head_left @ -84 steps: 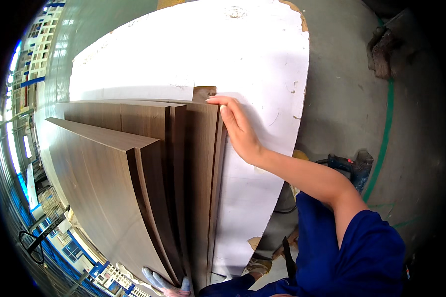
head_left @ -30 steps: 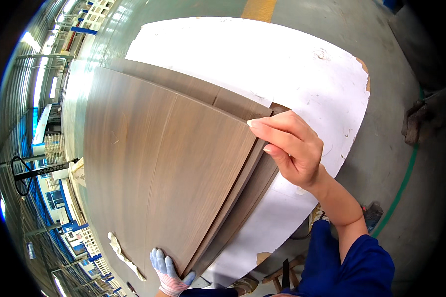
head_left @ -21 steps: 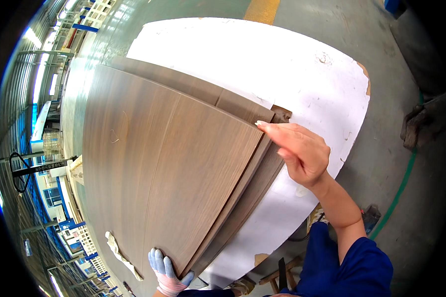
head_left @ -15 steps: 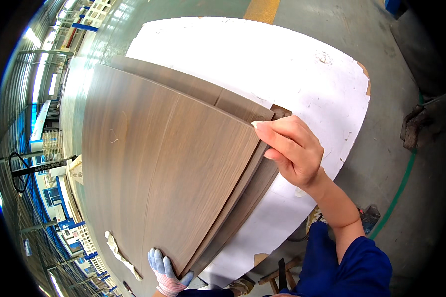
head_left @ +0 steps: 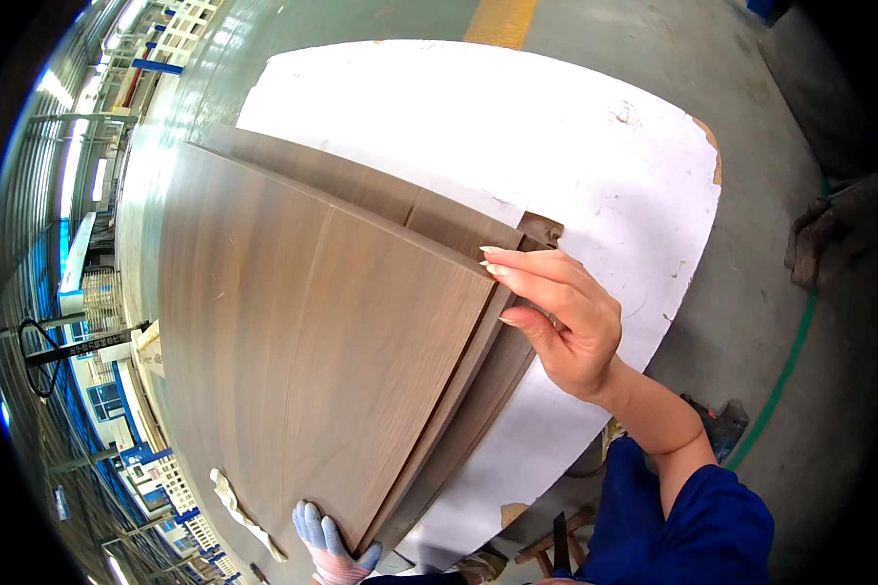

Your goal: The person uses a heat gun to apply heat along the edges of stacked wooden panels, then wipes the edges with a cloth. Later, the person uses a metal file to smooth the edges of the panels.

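A large brown wood-grain panel (head_left: 312,341) lies on top of other similar panels, its right side nearest me. My right hand (head_left: 566,312), bare, is at the panel's far right corner. Its fingertips touch or hover just over that corner, and the thumb is held apart from them; I see nothing in the hand. Near the lower end of the same panel, my left hand (head_left: 327,546), in a blue-and-white knit glove, lies with fingers flat on the surface and thumb by the edge. A crumpled whitish cloth or glove (head_left: 244,512) rests on the panel left of it.
Under the stack is a white-topped table (head_left: 605,195) with chipped edges. A lower brown panel (head_left: 361,180) sticks out beyond the top one. A wooden stool (head_left: 546,551) stands by my legs. A green line (head_left: 785,375) runs along the grey floor.
My right hand has shifted slightly left and down in view, and its thumb and fingers have spread further apart. My left hand stays flat on the panel.
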Demonstrator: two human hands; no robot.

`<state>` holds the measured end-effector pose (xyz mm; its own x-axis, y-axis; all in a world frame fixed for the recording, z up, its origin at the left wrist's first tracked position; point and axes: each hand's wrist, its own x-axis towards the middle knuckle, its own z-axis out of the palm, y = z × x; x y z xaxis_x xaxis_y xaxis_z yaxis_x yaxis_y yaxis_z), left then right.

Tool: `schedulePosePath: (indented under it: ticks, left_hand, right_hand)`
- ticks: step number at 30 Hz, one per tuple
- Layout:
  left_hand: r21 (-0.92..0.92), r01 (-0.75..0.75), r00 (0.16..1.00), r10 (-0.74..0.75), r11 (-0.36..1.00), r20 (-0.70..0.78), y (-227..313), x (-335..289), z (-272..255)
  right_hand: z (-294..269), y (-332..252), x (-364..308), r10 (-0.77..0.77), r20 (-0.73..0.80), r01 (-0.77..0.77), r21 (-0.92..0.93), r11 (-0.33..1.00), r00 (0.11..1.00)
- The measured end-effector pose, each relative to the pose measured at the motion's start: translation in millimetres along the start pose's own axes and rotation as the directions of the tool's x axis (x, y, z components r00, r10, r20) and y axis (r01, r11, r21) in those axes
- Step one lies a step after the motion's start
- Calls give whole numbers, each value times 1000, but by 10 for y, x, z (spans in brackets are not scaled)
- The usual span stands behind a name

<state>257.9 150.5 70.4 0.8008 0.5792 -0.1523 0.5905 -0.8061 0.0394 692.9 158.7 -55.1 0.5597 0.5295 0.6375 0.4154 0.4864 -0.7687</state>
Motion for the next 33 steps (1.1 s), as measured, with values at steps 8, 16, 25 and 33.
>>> schedulePosePath:
  ticks: [8, 16, 25, 33]
  left_hand:
    - [12, 14, 1000, -14, 1000, 6, 16, -17, -5]
    - [6, 18, 1000, -18, 1000, 19, -9, 16, 2]
    - [23, 13, 1000, -13, 1000, 12, -3, -19, -7]
    - [22, 27, 999, -26, 999, -23, 113, -14, -4]
  right_hand:
    - [56, -137, -4, 324, 0, -302, 366, 880, 946]
    - [35, -41, -40, 310, 57, -307, 392, 867, 949]
    - [-5, -84, -7, 319, 97, -327, 445, 834, 943]
    - [-64, -195, -19, 329, 75, -325, 462, 825, 941]
